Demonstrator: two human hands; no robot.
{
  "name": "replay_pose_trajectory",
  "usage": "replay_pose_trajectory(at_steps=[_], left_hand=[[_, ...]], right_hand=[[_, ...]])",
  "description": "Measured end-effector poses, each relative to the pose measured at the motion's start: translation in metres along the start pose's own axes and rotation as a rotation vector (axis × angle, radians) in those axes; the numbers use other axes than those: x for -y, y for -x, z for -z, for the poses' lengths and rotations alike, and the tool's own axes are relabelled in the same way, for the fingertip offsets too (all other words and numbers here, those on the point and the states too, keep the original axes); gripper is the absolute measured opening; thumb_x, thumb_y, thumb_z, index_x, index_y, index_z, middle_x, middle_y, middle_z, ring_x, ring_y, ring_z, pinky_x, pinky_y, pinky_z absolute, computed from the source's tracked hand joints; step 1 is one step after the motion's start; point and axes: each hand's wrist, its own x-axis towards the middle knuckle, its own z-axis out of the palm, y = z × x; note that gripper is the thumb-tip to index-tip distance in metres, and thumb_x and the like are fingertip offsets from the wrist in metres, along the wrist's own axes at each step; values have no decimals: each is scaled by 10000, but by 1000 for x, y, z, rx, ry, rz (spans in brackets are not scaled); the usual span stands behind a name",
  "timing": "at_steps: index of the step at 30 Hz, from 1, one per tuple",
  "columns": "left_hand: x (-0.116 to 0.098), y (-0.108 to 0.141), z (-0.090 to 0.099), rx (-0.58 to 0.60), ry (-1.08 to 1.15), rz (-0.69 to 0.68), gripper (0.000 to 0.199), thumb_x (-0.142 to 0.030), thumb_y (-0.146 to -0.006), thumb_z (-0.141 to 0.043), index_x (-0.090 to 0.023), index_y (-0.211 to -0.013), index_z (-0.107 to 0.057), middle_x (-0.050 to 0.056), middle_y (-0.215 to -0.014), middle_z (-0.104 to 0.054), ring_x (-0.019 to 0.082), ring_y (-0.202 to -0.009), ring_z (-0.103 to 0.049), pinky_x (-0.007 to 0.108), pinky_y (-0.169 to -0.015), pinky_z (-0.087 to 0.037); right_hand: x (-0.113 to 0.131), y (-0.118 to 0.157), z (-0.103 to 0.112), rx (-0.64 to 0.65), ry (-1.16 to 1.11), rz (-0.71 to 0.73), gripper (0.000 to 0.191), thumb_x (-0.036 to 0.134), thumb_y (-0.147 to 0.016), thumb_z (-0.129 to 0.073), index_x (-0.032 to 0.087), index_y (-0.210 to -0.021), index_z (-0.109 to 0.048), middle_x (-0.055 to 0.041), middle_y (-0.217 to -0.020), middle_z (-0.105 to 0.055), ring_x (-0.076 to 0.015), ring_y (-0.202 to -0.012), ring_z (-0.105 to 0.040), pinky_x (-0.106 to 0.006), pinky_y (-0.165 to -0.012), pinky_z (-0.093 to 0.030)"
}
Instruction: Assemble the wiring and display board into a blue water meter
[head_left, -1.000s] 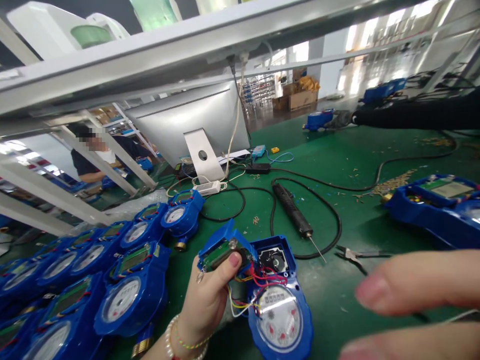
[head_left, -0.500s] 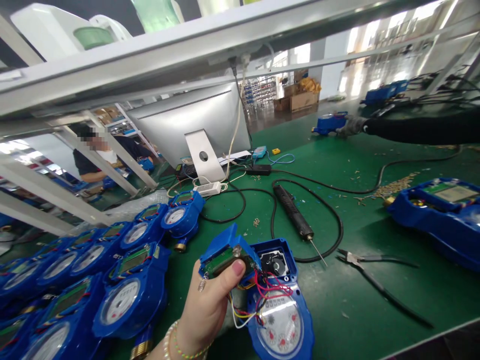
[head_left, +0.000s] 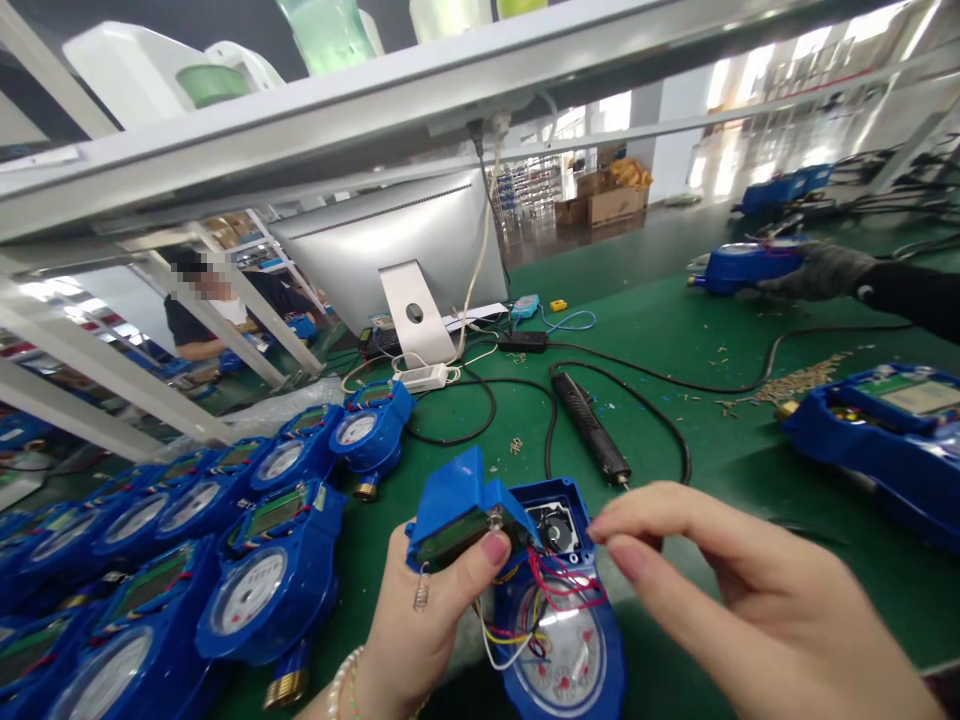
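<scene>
My left hand (head_left: 431,610) grips a blue cover (head_left: 448,500) with a green circuit board in it, thumb on the board side; a small spring hangs from it. Red, yellow and white wires (head_left: 551,590) run from the cover to an open blue meter (head_left: 561,660) with a round dial. My right hand (head_left: 742,590) is at the right edge of the meter's open compartment, thumb and forefinger slightly apart, nothing visible between them.
Several blue meters (head_left: 259,590) stand at the left. A black electric screwdriver (head_left: 592,430) lies beyond the meter, with scattered screws (head_left: 806,380) to the right. Another meter (head_left: 892,420) sits at the right edge; a gloved hand (head_left: 825,272) holds one farther back.
My right hand has come into view from the right and now covers the pliers. The cover in my left hand has tilted. The person's gloved hand and its meter have moved right and nearer.
</scene>
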Motion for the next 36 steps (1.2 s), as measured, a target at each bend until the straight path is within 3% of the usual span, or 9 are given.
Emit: replay_pose_trajectory(at_steps=[3, 8, 12, 16, 22, 30, 33, 36], left_hand=[[0, 2, 2, -9, -18, -3, 169, -269, -806, -649, -103, -774, -657, 54, -715, -600, 118, -654, -549, 207, -652, -488], [-3, 1, 8, 10, -34, 18, 159, -275, -848, -613, -160, -938, -679, 39, -928, -645, 118, -828, -598, 199, -817, -489], [-5, -3, 9, -24, -45, -4, 184, -296, -833, -623, -123, -851, -682, 58, -797, -639, 125, -724, -582, 191, -699, -500], [-7, -5, 12, -44, -75, -4, 203, -307, -826, -626, -111, -832, -680, 71, -778, -633, 133, -707, -573, 195, -676, -495], [-6, -1, 22, -78, -68, 119, 235, -340, -805, -647, -109, -765, -654, 56, -715, -589, 118, -663, -526, 190, -624, -474], [-9, -7, 25, 39, 15, 217, 208, -305, -821, -637, -117, -893, -688, 78, -801, -610, 147, -738, -544, 245, -682, -481], [-10, -9, 26, 54, 57, 276, 283, -288, -827, -637, -141, -1065, -679, 79, -858, -624, 165, -799, -555, 274, -743, -480], [-16, -10, 28, 149, 75, 362, 320, -281, -860, -607, -166, -1155, -647, 73, -924, -624, 158, -844, -547, 282, -796, -464]], right_hand=[[0, -14, -10, 3, 14, -29, 327, 370, -1138, -738, 83, -1010, -650, -71, -806, -427, -281, -665, -516, -215, -533, -541], [-6, -19, -23, 26, -3, -51, 349, 375, -1115, -784, 77, -981, -661, -53, -734, -396, -260, -597, -498, -204, -512, -530], [-10, -24, -29, 55, -38, -64, 371, 383, -1116, -785, 72, -963, -655, -47, -718, -384, -249, -575, -488, -190, -499, -519], [-12, -33, -34, 90, -70, -71, 394, 393, -1116, -787, 67, -947, -646, -42, -706, -374, -240, -558, -480, -177, -482, -505], [-13, -45, -38, 141, -138, -111, 447, 432, -1111, -785, 63, -919, -621, -31, -683, -358, -227, -530, -463, -161, -454, -466], [-20, -61, -31, 459, -627, -331, 295, 349, -948, -530, 87, -860, -634, -40, -698, -418, -222, -554, -423, -186, -443, -268], [-21, -66, -26, 465, -518, -283, 322, 353, -933, -492, 93, -844, -659, -42, -805, -449, -218, -650, -477, -222, -517, -353], [-17, -66, -22, 449, -417, -193, 312, 305, -954, -444, 106, -845, -658, -18, -816, -444, -177, -651, -486, -220, -554, -366]])
